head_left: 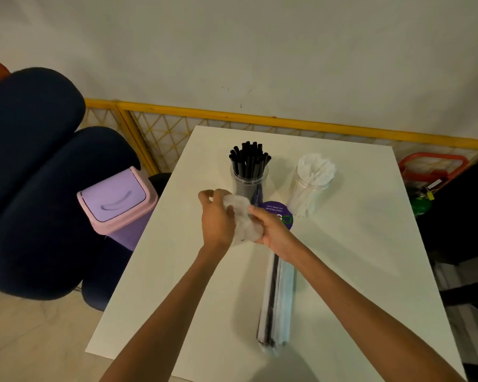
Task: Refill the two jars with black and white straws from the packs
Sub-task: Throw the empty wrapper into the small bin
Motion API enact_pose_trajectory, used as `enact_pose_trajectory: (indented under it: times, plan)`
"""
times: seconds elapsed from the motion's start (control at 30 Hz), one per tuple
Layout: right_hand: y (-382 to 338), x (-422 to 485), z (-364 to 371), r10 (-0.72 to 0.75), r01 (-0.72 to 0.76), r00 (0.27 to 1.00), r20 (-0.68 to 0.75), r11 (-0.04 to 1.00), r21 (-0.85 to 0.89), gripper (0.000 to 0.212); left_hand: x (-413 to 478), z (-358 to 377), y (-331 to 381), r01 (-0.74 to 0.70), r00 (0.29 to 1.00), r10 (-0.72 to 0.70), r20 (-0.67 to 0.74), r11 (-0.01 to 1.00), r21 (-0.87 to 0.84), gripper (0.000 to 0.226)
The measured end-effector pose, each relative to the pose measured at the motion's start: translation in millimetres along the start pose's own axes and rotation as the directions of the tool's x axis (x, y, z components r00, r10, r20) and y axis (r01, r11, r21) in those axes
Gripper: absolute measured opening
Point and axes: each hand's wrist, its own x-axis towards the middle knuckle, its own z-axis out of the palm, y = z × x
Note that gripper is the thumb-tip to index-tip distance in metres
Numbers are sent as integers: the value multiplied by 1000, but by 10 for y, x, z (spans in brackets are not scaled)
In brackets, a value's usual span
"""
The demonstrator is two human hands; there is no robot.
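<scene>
— On your left you have a small lilac bin [116,199] with a pink rim. Its swing lid is closed, and it stands just beside the white table [342,271].
— Yes, and behind that bin you see big, rounded dark blue cushions [33,133].
— In front of you, along the pale wall [260,51], runs a yellow rail [260,119] with lattice under it.
— On your table lies one round purple sticker [276,209] with small print.
— At your right, past the table edge, there is an orange frame [431,161] and something green [421,206], too dim to name.
</scene>
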Motion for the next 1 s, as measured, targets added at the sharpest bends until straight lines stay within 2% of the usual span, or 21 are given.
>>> enact_pose_trajectory:
  times: [0.1, 0.2, 0.27, 0.33, 0.4, 0.5, 0.67, 0.73, 0.8, 0.87, 1.0]
  plan:
    - [61, 1, -57, -76, 71, 997, -34, 990, -122, 39, -64, 116, 42, -70, 995, 65, 71, 996, 60, 20]
    - [77, 18, -131, -105, 99, 993, -63, 991, -87, 30, -150, 176, -47, -147, 977, 135, 167, 987, 65, 28]
    - [53, 17, -150, -85, 84, 993, -81, 996, -16, 29, -209, 205, -159, -229, 944, 202, 261, 970, 79, 46]
    - [34, 31, -155, -59, 64, 994, -94, 996, 61, 45, -285, 179, -178, -216, 923, 224, 313, 974, -60, 62]
    - [4, 52, -161, -55, 65, 994, -92, 992, 112, 59, -321, 126, -157, -136, 908, 205, 365, 969, -207, 70]
    - [-80, 98, -160, -60, 70, 995, -78, 989, 131, 53, -291, 34, -169, -117, 893, 215, 395, 959, -258, 67]
    - [-156, 208, -38, -20, 23, 999, -25, 989, 144, 40, -51, -68, -317, -97, 935, 193, 298, 946, -309, 37]
    - [-150, 260, 79, -35, 34, 999, 2, 992, 120, 33, 55, -141, -371, -18, 956, 109, 271, 948, -318, 31]
    - [-119, 340, 235, -34, 33, 999, 23, 997, 73, 27, 149, -192, -428, 18, 973, 40, 227, 969, -247, 31]
    - [-88, 435, 419, -17, 17, 999, 40, 1000, 11, 20, 223, -249, -475, 68, 991, -47, 124, 983, -172, 29]
    - [-67, 603, 782, 45, -39, 986, 161, 998, -42, 26, 365, -370, -573, 220, 967, -246, -61, 935, -277, 20]
